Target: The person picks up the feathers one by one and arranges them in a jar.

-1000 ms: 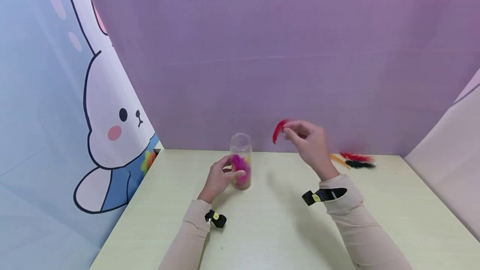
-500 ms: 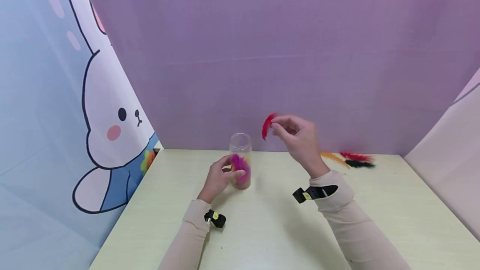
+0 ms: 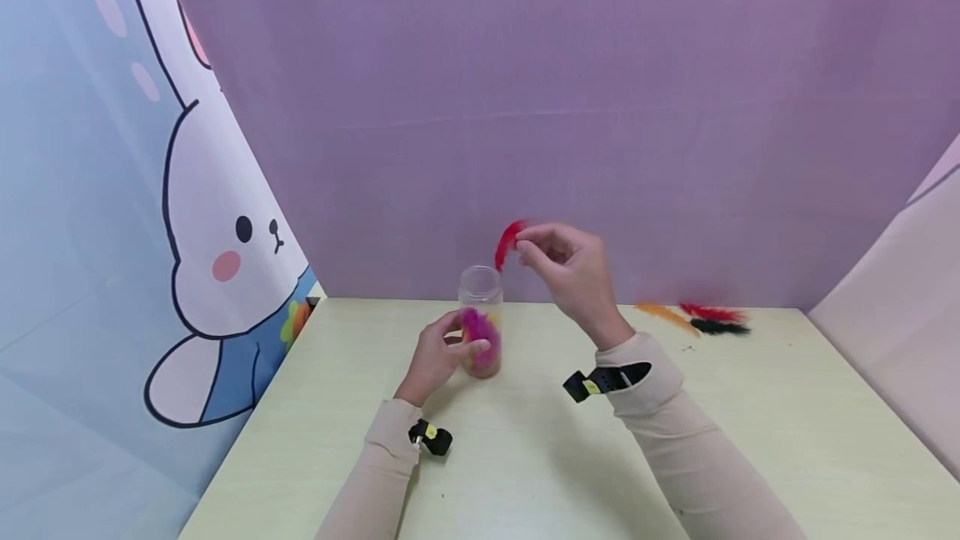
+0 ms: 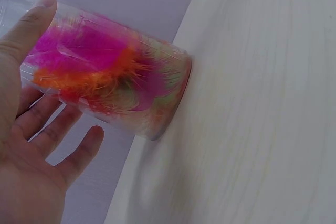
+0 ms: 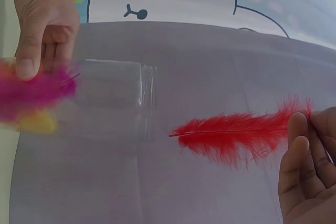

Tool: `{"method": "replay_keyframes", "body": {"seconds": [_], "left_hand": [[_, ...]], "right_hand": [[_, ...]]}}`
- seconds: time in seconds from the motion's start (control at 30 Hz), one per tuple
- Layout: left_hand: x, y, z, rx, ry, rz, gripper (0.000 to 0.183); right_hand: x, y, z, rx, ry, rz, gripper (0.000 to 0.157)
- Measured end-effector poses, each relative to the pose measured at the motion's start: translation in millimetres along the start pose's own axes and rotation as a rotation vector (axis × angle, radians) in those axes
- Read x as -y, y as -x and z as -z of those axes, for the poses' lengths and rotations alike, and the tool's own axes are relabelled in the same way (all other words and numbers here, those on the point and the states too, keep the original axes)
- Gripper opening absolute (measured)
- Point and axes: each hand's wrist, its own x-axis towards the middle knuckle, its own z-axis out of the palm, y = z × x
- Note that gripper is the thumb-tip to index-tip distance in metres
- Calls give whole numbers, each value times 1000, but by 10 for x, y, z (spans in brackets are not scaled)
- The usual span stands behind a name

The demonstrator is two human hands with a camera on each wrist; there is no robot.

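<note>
A clear jar [image 3: 481, 294] stands upright on the table, its lower part filled with magenta, orange, yellow and other coloured feathers [image 4: 84, 51]. My left hand [image 3: 437, 357] holds it round the side, thumb in front and fingers behind. My right hand [image 3: 570, 273] pinches a red feather [image 3: 507, 243] at one end between thumb and fingers. The feather hangs just above and to the right of the jar's open mouth. In the right wrist view its bare quill tip points at the rim [image 5: 148, 98], with a small gap between them.
On the table's [image 3: 810, 440] back right lie an orange feather [image 3: 667, 317], another red feather [image 3: 712, 313] and a black feather [image 3: 720, 328]. A purple cloth [image 3: 600, 107] hangs behind the table, and a rabbit-print cloth [image 3: 217, 190] hangs at left.
My right hand has moved left and slightly up, carrying the red feather from the right side to near the jar's mouth. My left hand and the jar have stayed put.
</note>
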Motion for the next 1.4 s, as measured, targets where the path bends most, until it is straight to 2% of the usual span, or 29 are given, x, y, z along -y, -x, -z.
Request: {"method": "replay_keyframes", "body": {"seconds": [0.33,0.93,1.4], "left_hand": [[11,-8,-15,-2,-8,-4,66],[-10,10,-11,0,-7,6,66],[6,-6,-16,-2,-10,2,62]], "right_hand": [[-24,23,-84,32,-48,-28,10],[-134,62,-145,73,-12,-152,13],[-118,57,-237,79,-5,-211,14]]}}
